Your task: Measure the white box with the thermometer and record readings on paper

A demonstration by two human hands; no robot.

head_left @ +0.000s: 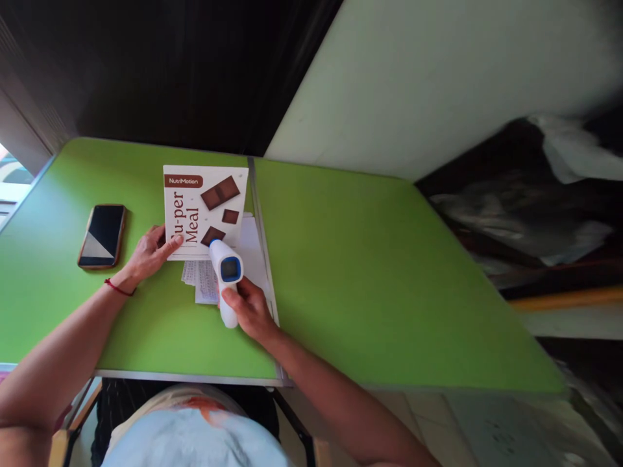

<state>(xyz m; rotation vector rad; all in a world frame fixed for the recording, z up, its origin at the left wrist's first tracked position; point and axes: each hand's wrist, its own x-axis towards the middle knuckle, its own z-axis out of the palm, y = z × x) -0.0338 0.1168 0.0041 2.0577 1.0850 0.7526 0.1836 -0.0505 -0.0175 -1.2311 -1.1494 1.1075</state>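
While the left hand (150, 254) grasps the box (189, 188) by its lower left edge, thumb on the front, the right hand (252, 312) has its fingers wrapped around the thermometer (222, 258). Picking up and aiming look done: the thermometer's nose overlaps the box's bottom edge, though contact cannot be told. A reading seems not yet made; no figures are legible on the screen (230, 268). Papers (207, 283) lie below the box.

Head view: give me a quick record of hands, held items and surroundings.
Left hand: grips white NutriMotion pack at its lower left edge
Right hand: holds white handheld thermometer, screen up
Thermometer tip: overlaps pack's lower part; contact unclear
Phone: left of pack, on green table
Papers: partly hidden behind pack and thermometer
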